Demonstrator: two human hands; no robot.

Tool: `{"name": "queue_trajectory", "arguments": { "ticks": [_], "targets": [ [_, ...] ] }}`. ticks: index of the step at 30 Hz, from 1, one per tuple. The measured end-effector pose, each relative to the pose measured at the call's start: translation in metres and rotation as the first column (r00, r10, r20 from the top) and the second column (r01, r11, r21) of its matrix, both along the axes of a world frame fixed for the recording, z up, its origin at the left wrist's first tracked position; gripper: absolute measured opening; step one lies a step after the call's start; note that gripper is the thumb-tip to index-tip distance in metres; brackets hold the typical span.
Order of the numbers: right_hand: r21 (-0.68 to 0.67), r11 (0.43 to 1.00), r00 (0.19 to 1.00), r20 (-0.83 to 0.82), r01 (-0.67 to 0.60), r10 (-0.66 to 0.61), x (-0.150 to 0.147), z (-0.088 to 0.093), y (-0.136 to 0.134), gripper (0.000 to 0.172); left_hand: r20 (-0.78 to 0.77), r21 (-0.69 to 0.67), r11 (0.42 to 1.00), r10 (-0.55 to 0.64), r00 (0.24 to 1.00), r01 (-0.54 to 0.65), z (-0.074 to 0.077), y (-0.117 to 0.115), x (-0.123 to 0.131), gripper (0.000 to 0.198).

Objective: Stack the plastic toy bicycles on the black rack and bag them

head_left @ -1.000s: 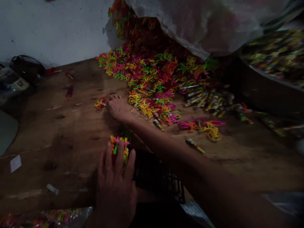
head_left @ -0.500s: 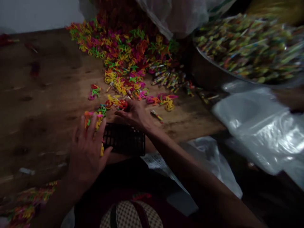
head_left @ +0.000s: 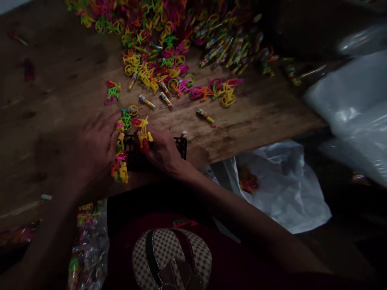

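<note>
My right hand [head_left: 165, 151] is closed on a small yellow and red plastic toy bicycle [head_left: 144, 135], held over a black plastic basket [head_left: 181, 150]. My left hand [head_left: 95, 147], slightly blurred, lies with fingers stretched out along the outer side of a row of toy bicycles [head_left: 121, 157] at the basket's left edge. Just beyond its fingertips are a green toy bicycle [head_left: 126, 120] and a yellow wheel. Several candy-filled tubes [head_left: 166, 100] lie beyond the basket, and one tube [head_left: 205, 116] rests to its right.
A large heap of colourful toy bicycles [head_left: 157, 24] covers the back of the wooden table [head_left: 69, 80]. Filled tubes [head_left: 232, 50] are piled to its right. A white plastic bag [head_left: 281, 189] hangs by the front edge; clear plastic [head_left: 359, 96] lies at right. Packed toys [head_left: 90, 245] sit lower left.
My right hand has drawn back from the loose toys to the basket, bringing a yellow and red toy bicycle. My left hand has shifted up and left, off the row. The view has tilted down.
</note>
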State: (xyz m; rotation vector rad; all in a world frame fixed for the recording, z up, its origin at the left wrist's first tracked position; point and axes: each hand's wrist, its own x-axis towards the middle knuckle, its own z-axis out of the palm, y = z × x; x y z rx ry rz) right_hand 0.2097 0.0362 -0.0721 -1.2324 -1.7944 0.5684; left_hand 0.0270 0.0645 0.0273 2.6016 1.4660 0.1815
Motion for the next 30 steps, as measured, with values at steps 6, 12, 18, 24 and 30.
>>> {"name": "queue_trajectory", "arguments": {
  "ticks": [6, 12, 18, 24, 30],
  "targets": [
    [-0.033, 0.999, 0.998, 0.066, -0.01, 0.012, -0.015, -0.013, 0.013, 0.023, 0.08, -0.014, 1.0, -0.017, 0.997, 0.018, -0.01, 0.002, 0.005, 0.043],
    [-0.09, 0.996, 0.992, 0.121, -0.019, 0.029, -0.017, -0.013, 0.013, 0.016, 0.103, -0.009, 1.0, -0.029, 0.994, 0.03, -0.012, 0.002, 0.003, 0.043],
    [-0.183, 0.983, 0.949, 0.307, -0.008, 0.065, -0.028, 0.0, 0.015, 0.025, 0.129, -0.011, 1.0, -0.013, 0.992, 0.014, -0.012, 0.001, 0.005, 0.045],
    [-0.165, 0.986, 0.934, 0.352, -0.007, 0.065, -0.031, -0.001, 0.015, 0.033, 0.105, -0.029, 0.996, -0.077, 0.991, 0.081, -0.006, 0.007, 0.006, 0.05],
    [-0.084, 0.989, 0.958, 0.249, -0.122, 0.14, -0.029, -0.013, 0.017, 0.024, 0.039, 0.02, 0.974, -0.225, 0.973, 0.225, -0.022, 0.022, 0.006, 0.04]
  ]
}}
